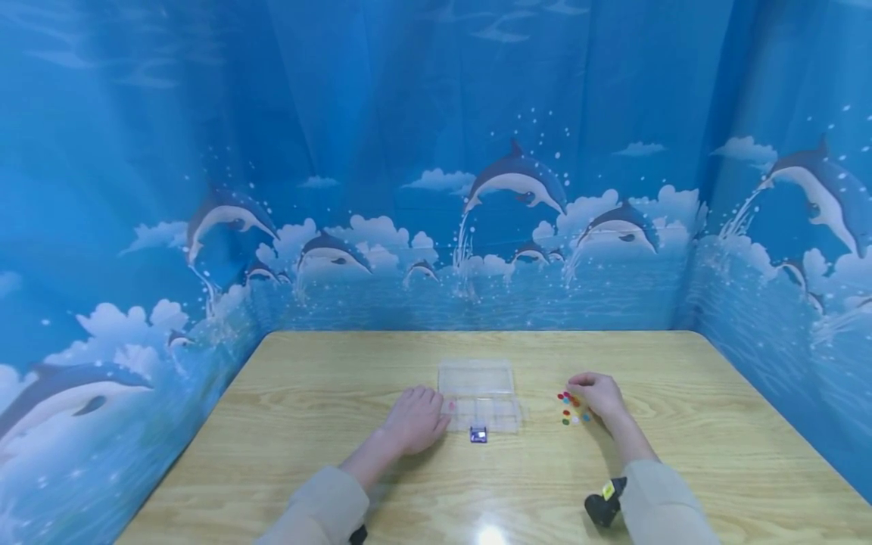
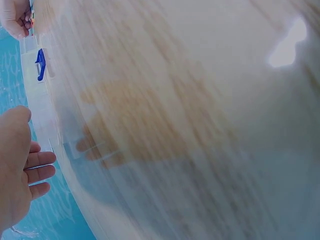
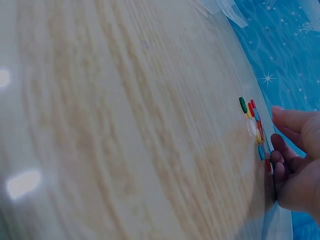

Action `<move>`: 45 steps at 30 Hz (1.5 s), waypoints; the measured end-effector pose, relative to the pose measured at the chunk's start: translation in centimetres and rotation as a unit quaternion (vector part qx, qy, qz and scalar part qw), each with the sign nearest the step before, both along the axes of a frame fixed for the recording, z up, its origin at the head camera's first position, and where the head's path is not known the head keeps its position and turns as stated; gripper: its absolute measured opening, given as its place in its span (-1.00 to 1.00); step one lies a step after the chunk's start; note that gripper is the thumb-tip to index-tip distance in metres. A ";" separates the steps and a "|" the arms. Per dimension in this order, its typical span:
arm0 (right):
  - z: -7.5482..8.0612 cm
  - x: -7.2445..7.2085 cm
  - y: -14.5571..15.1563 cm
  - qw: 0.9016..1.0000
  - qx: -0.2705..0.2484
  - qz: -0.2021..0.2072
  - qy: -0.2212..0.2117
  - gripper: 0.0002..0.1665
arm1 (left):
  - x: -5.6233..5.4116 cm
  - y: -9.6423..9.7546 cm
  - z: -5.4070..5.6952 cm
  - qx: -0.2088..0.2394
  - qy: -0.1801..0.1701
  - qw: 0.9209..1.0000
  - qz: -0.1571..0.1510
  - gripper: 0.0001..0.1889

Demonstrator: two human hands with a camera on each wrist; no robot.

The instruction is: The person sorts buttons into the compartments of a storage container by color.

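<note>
A clear plastic compartment box point(image 1: 484, 412) lies on the table with its lid raised toward the back and a blue latch point(image 1: 478, 434) at its front. Inside its left compartment a small pinkish piece point(image 1: 450, 406) shows. My left hand point(image 1: 415, 420) rests against the box's left side, fingers extended and loosely apart in the left wrist view. Over a cluster of small coloured pieces point(image 1: 566, 412), red, blue, green, yellow and white, is my right hand point(image 1: 599, 395). In the right wrist view its thumb and fingers are bent and parted beside the pieces point(image 3: 251, 127); no held piece shows.
The wood-grain table point(image 1: 327, 363) ends at a blue dolphin-print curtain point(image 1: 409, 151) behind and at both sides. A black device with a yellow label point(image 1: 602, 507) sits at the right wrist.
</note>
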State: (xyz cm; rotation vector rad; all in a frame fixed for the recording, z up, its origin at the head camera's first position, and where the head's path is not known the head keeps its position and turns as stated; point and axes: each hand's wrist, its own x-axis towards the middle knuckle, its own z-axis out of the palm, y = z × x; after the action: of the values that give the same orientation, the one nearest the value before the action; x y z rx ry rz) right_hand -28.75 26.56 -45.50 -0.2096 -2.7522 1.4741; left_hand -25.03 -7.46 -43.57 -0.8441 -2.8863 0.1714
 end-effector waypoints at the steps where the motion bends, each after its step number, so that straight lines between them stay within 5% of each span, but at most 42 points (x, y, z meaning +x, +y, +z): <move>1: -0.1 -0.1 0.0 1.000 0.007 0.003 0.000 -0.65 | 0.0 0.0 0.0 0.001 -0.001 1.000 0.000 -0.60; 45: -0.4 0.0 0.1 0.995 0.097 0.036 0.009 -0.83 | -0.1 -0.3 -0.3 0.017 0.010 1.000 -0.012 -0.64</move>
State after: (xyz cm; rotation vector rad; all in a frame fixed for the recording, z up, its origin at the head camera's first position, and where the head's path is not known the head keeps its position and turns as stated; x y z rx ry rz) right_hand -28.78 26.67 -45.86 -0.0949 -2.8927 1.2038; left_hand -25.13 -7.75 -43.89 -0.8651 -2.8500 0.1269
